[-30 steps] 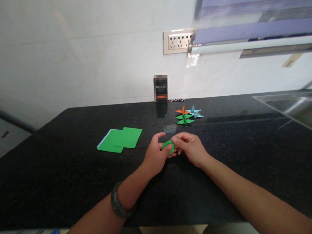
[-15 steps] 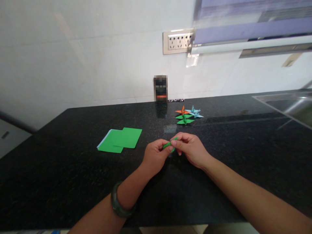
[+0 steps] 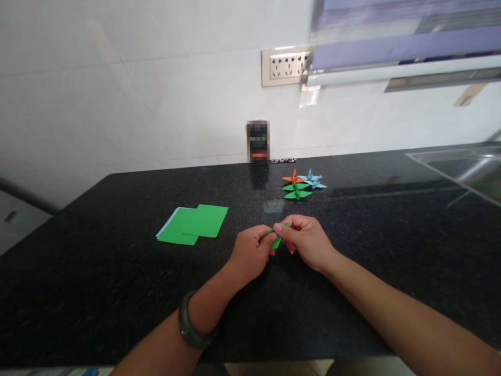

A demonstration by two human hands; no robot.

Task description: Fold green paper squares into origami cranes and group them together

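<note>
A small folded piece of green paper is pinched between both my hands over the black countertop. My left hand grips its left end with curled fingers. My right hand pinches its right end between thumb and forefinger. Most of the paper is hidden by my fingers. A dark bangle sits on my left wrist.
A stack of green paper sheets lies to the left. Finished origami pieces in green, orange and light blue sit behind my hands. A dark blurred object leans on the wall. A steel sink is at the right.
The green paper went from a curved loop to a flatter, narrower strip between my fingers. My hands closed a little tighter together; they stayed in the same spot.
</note>
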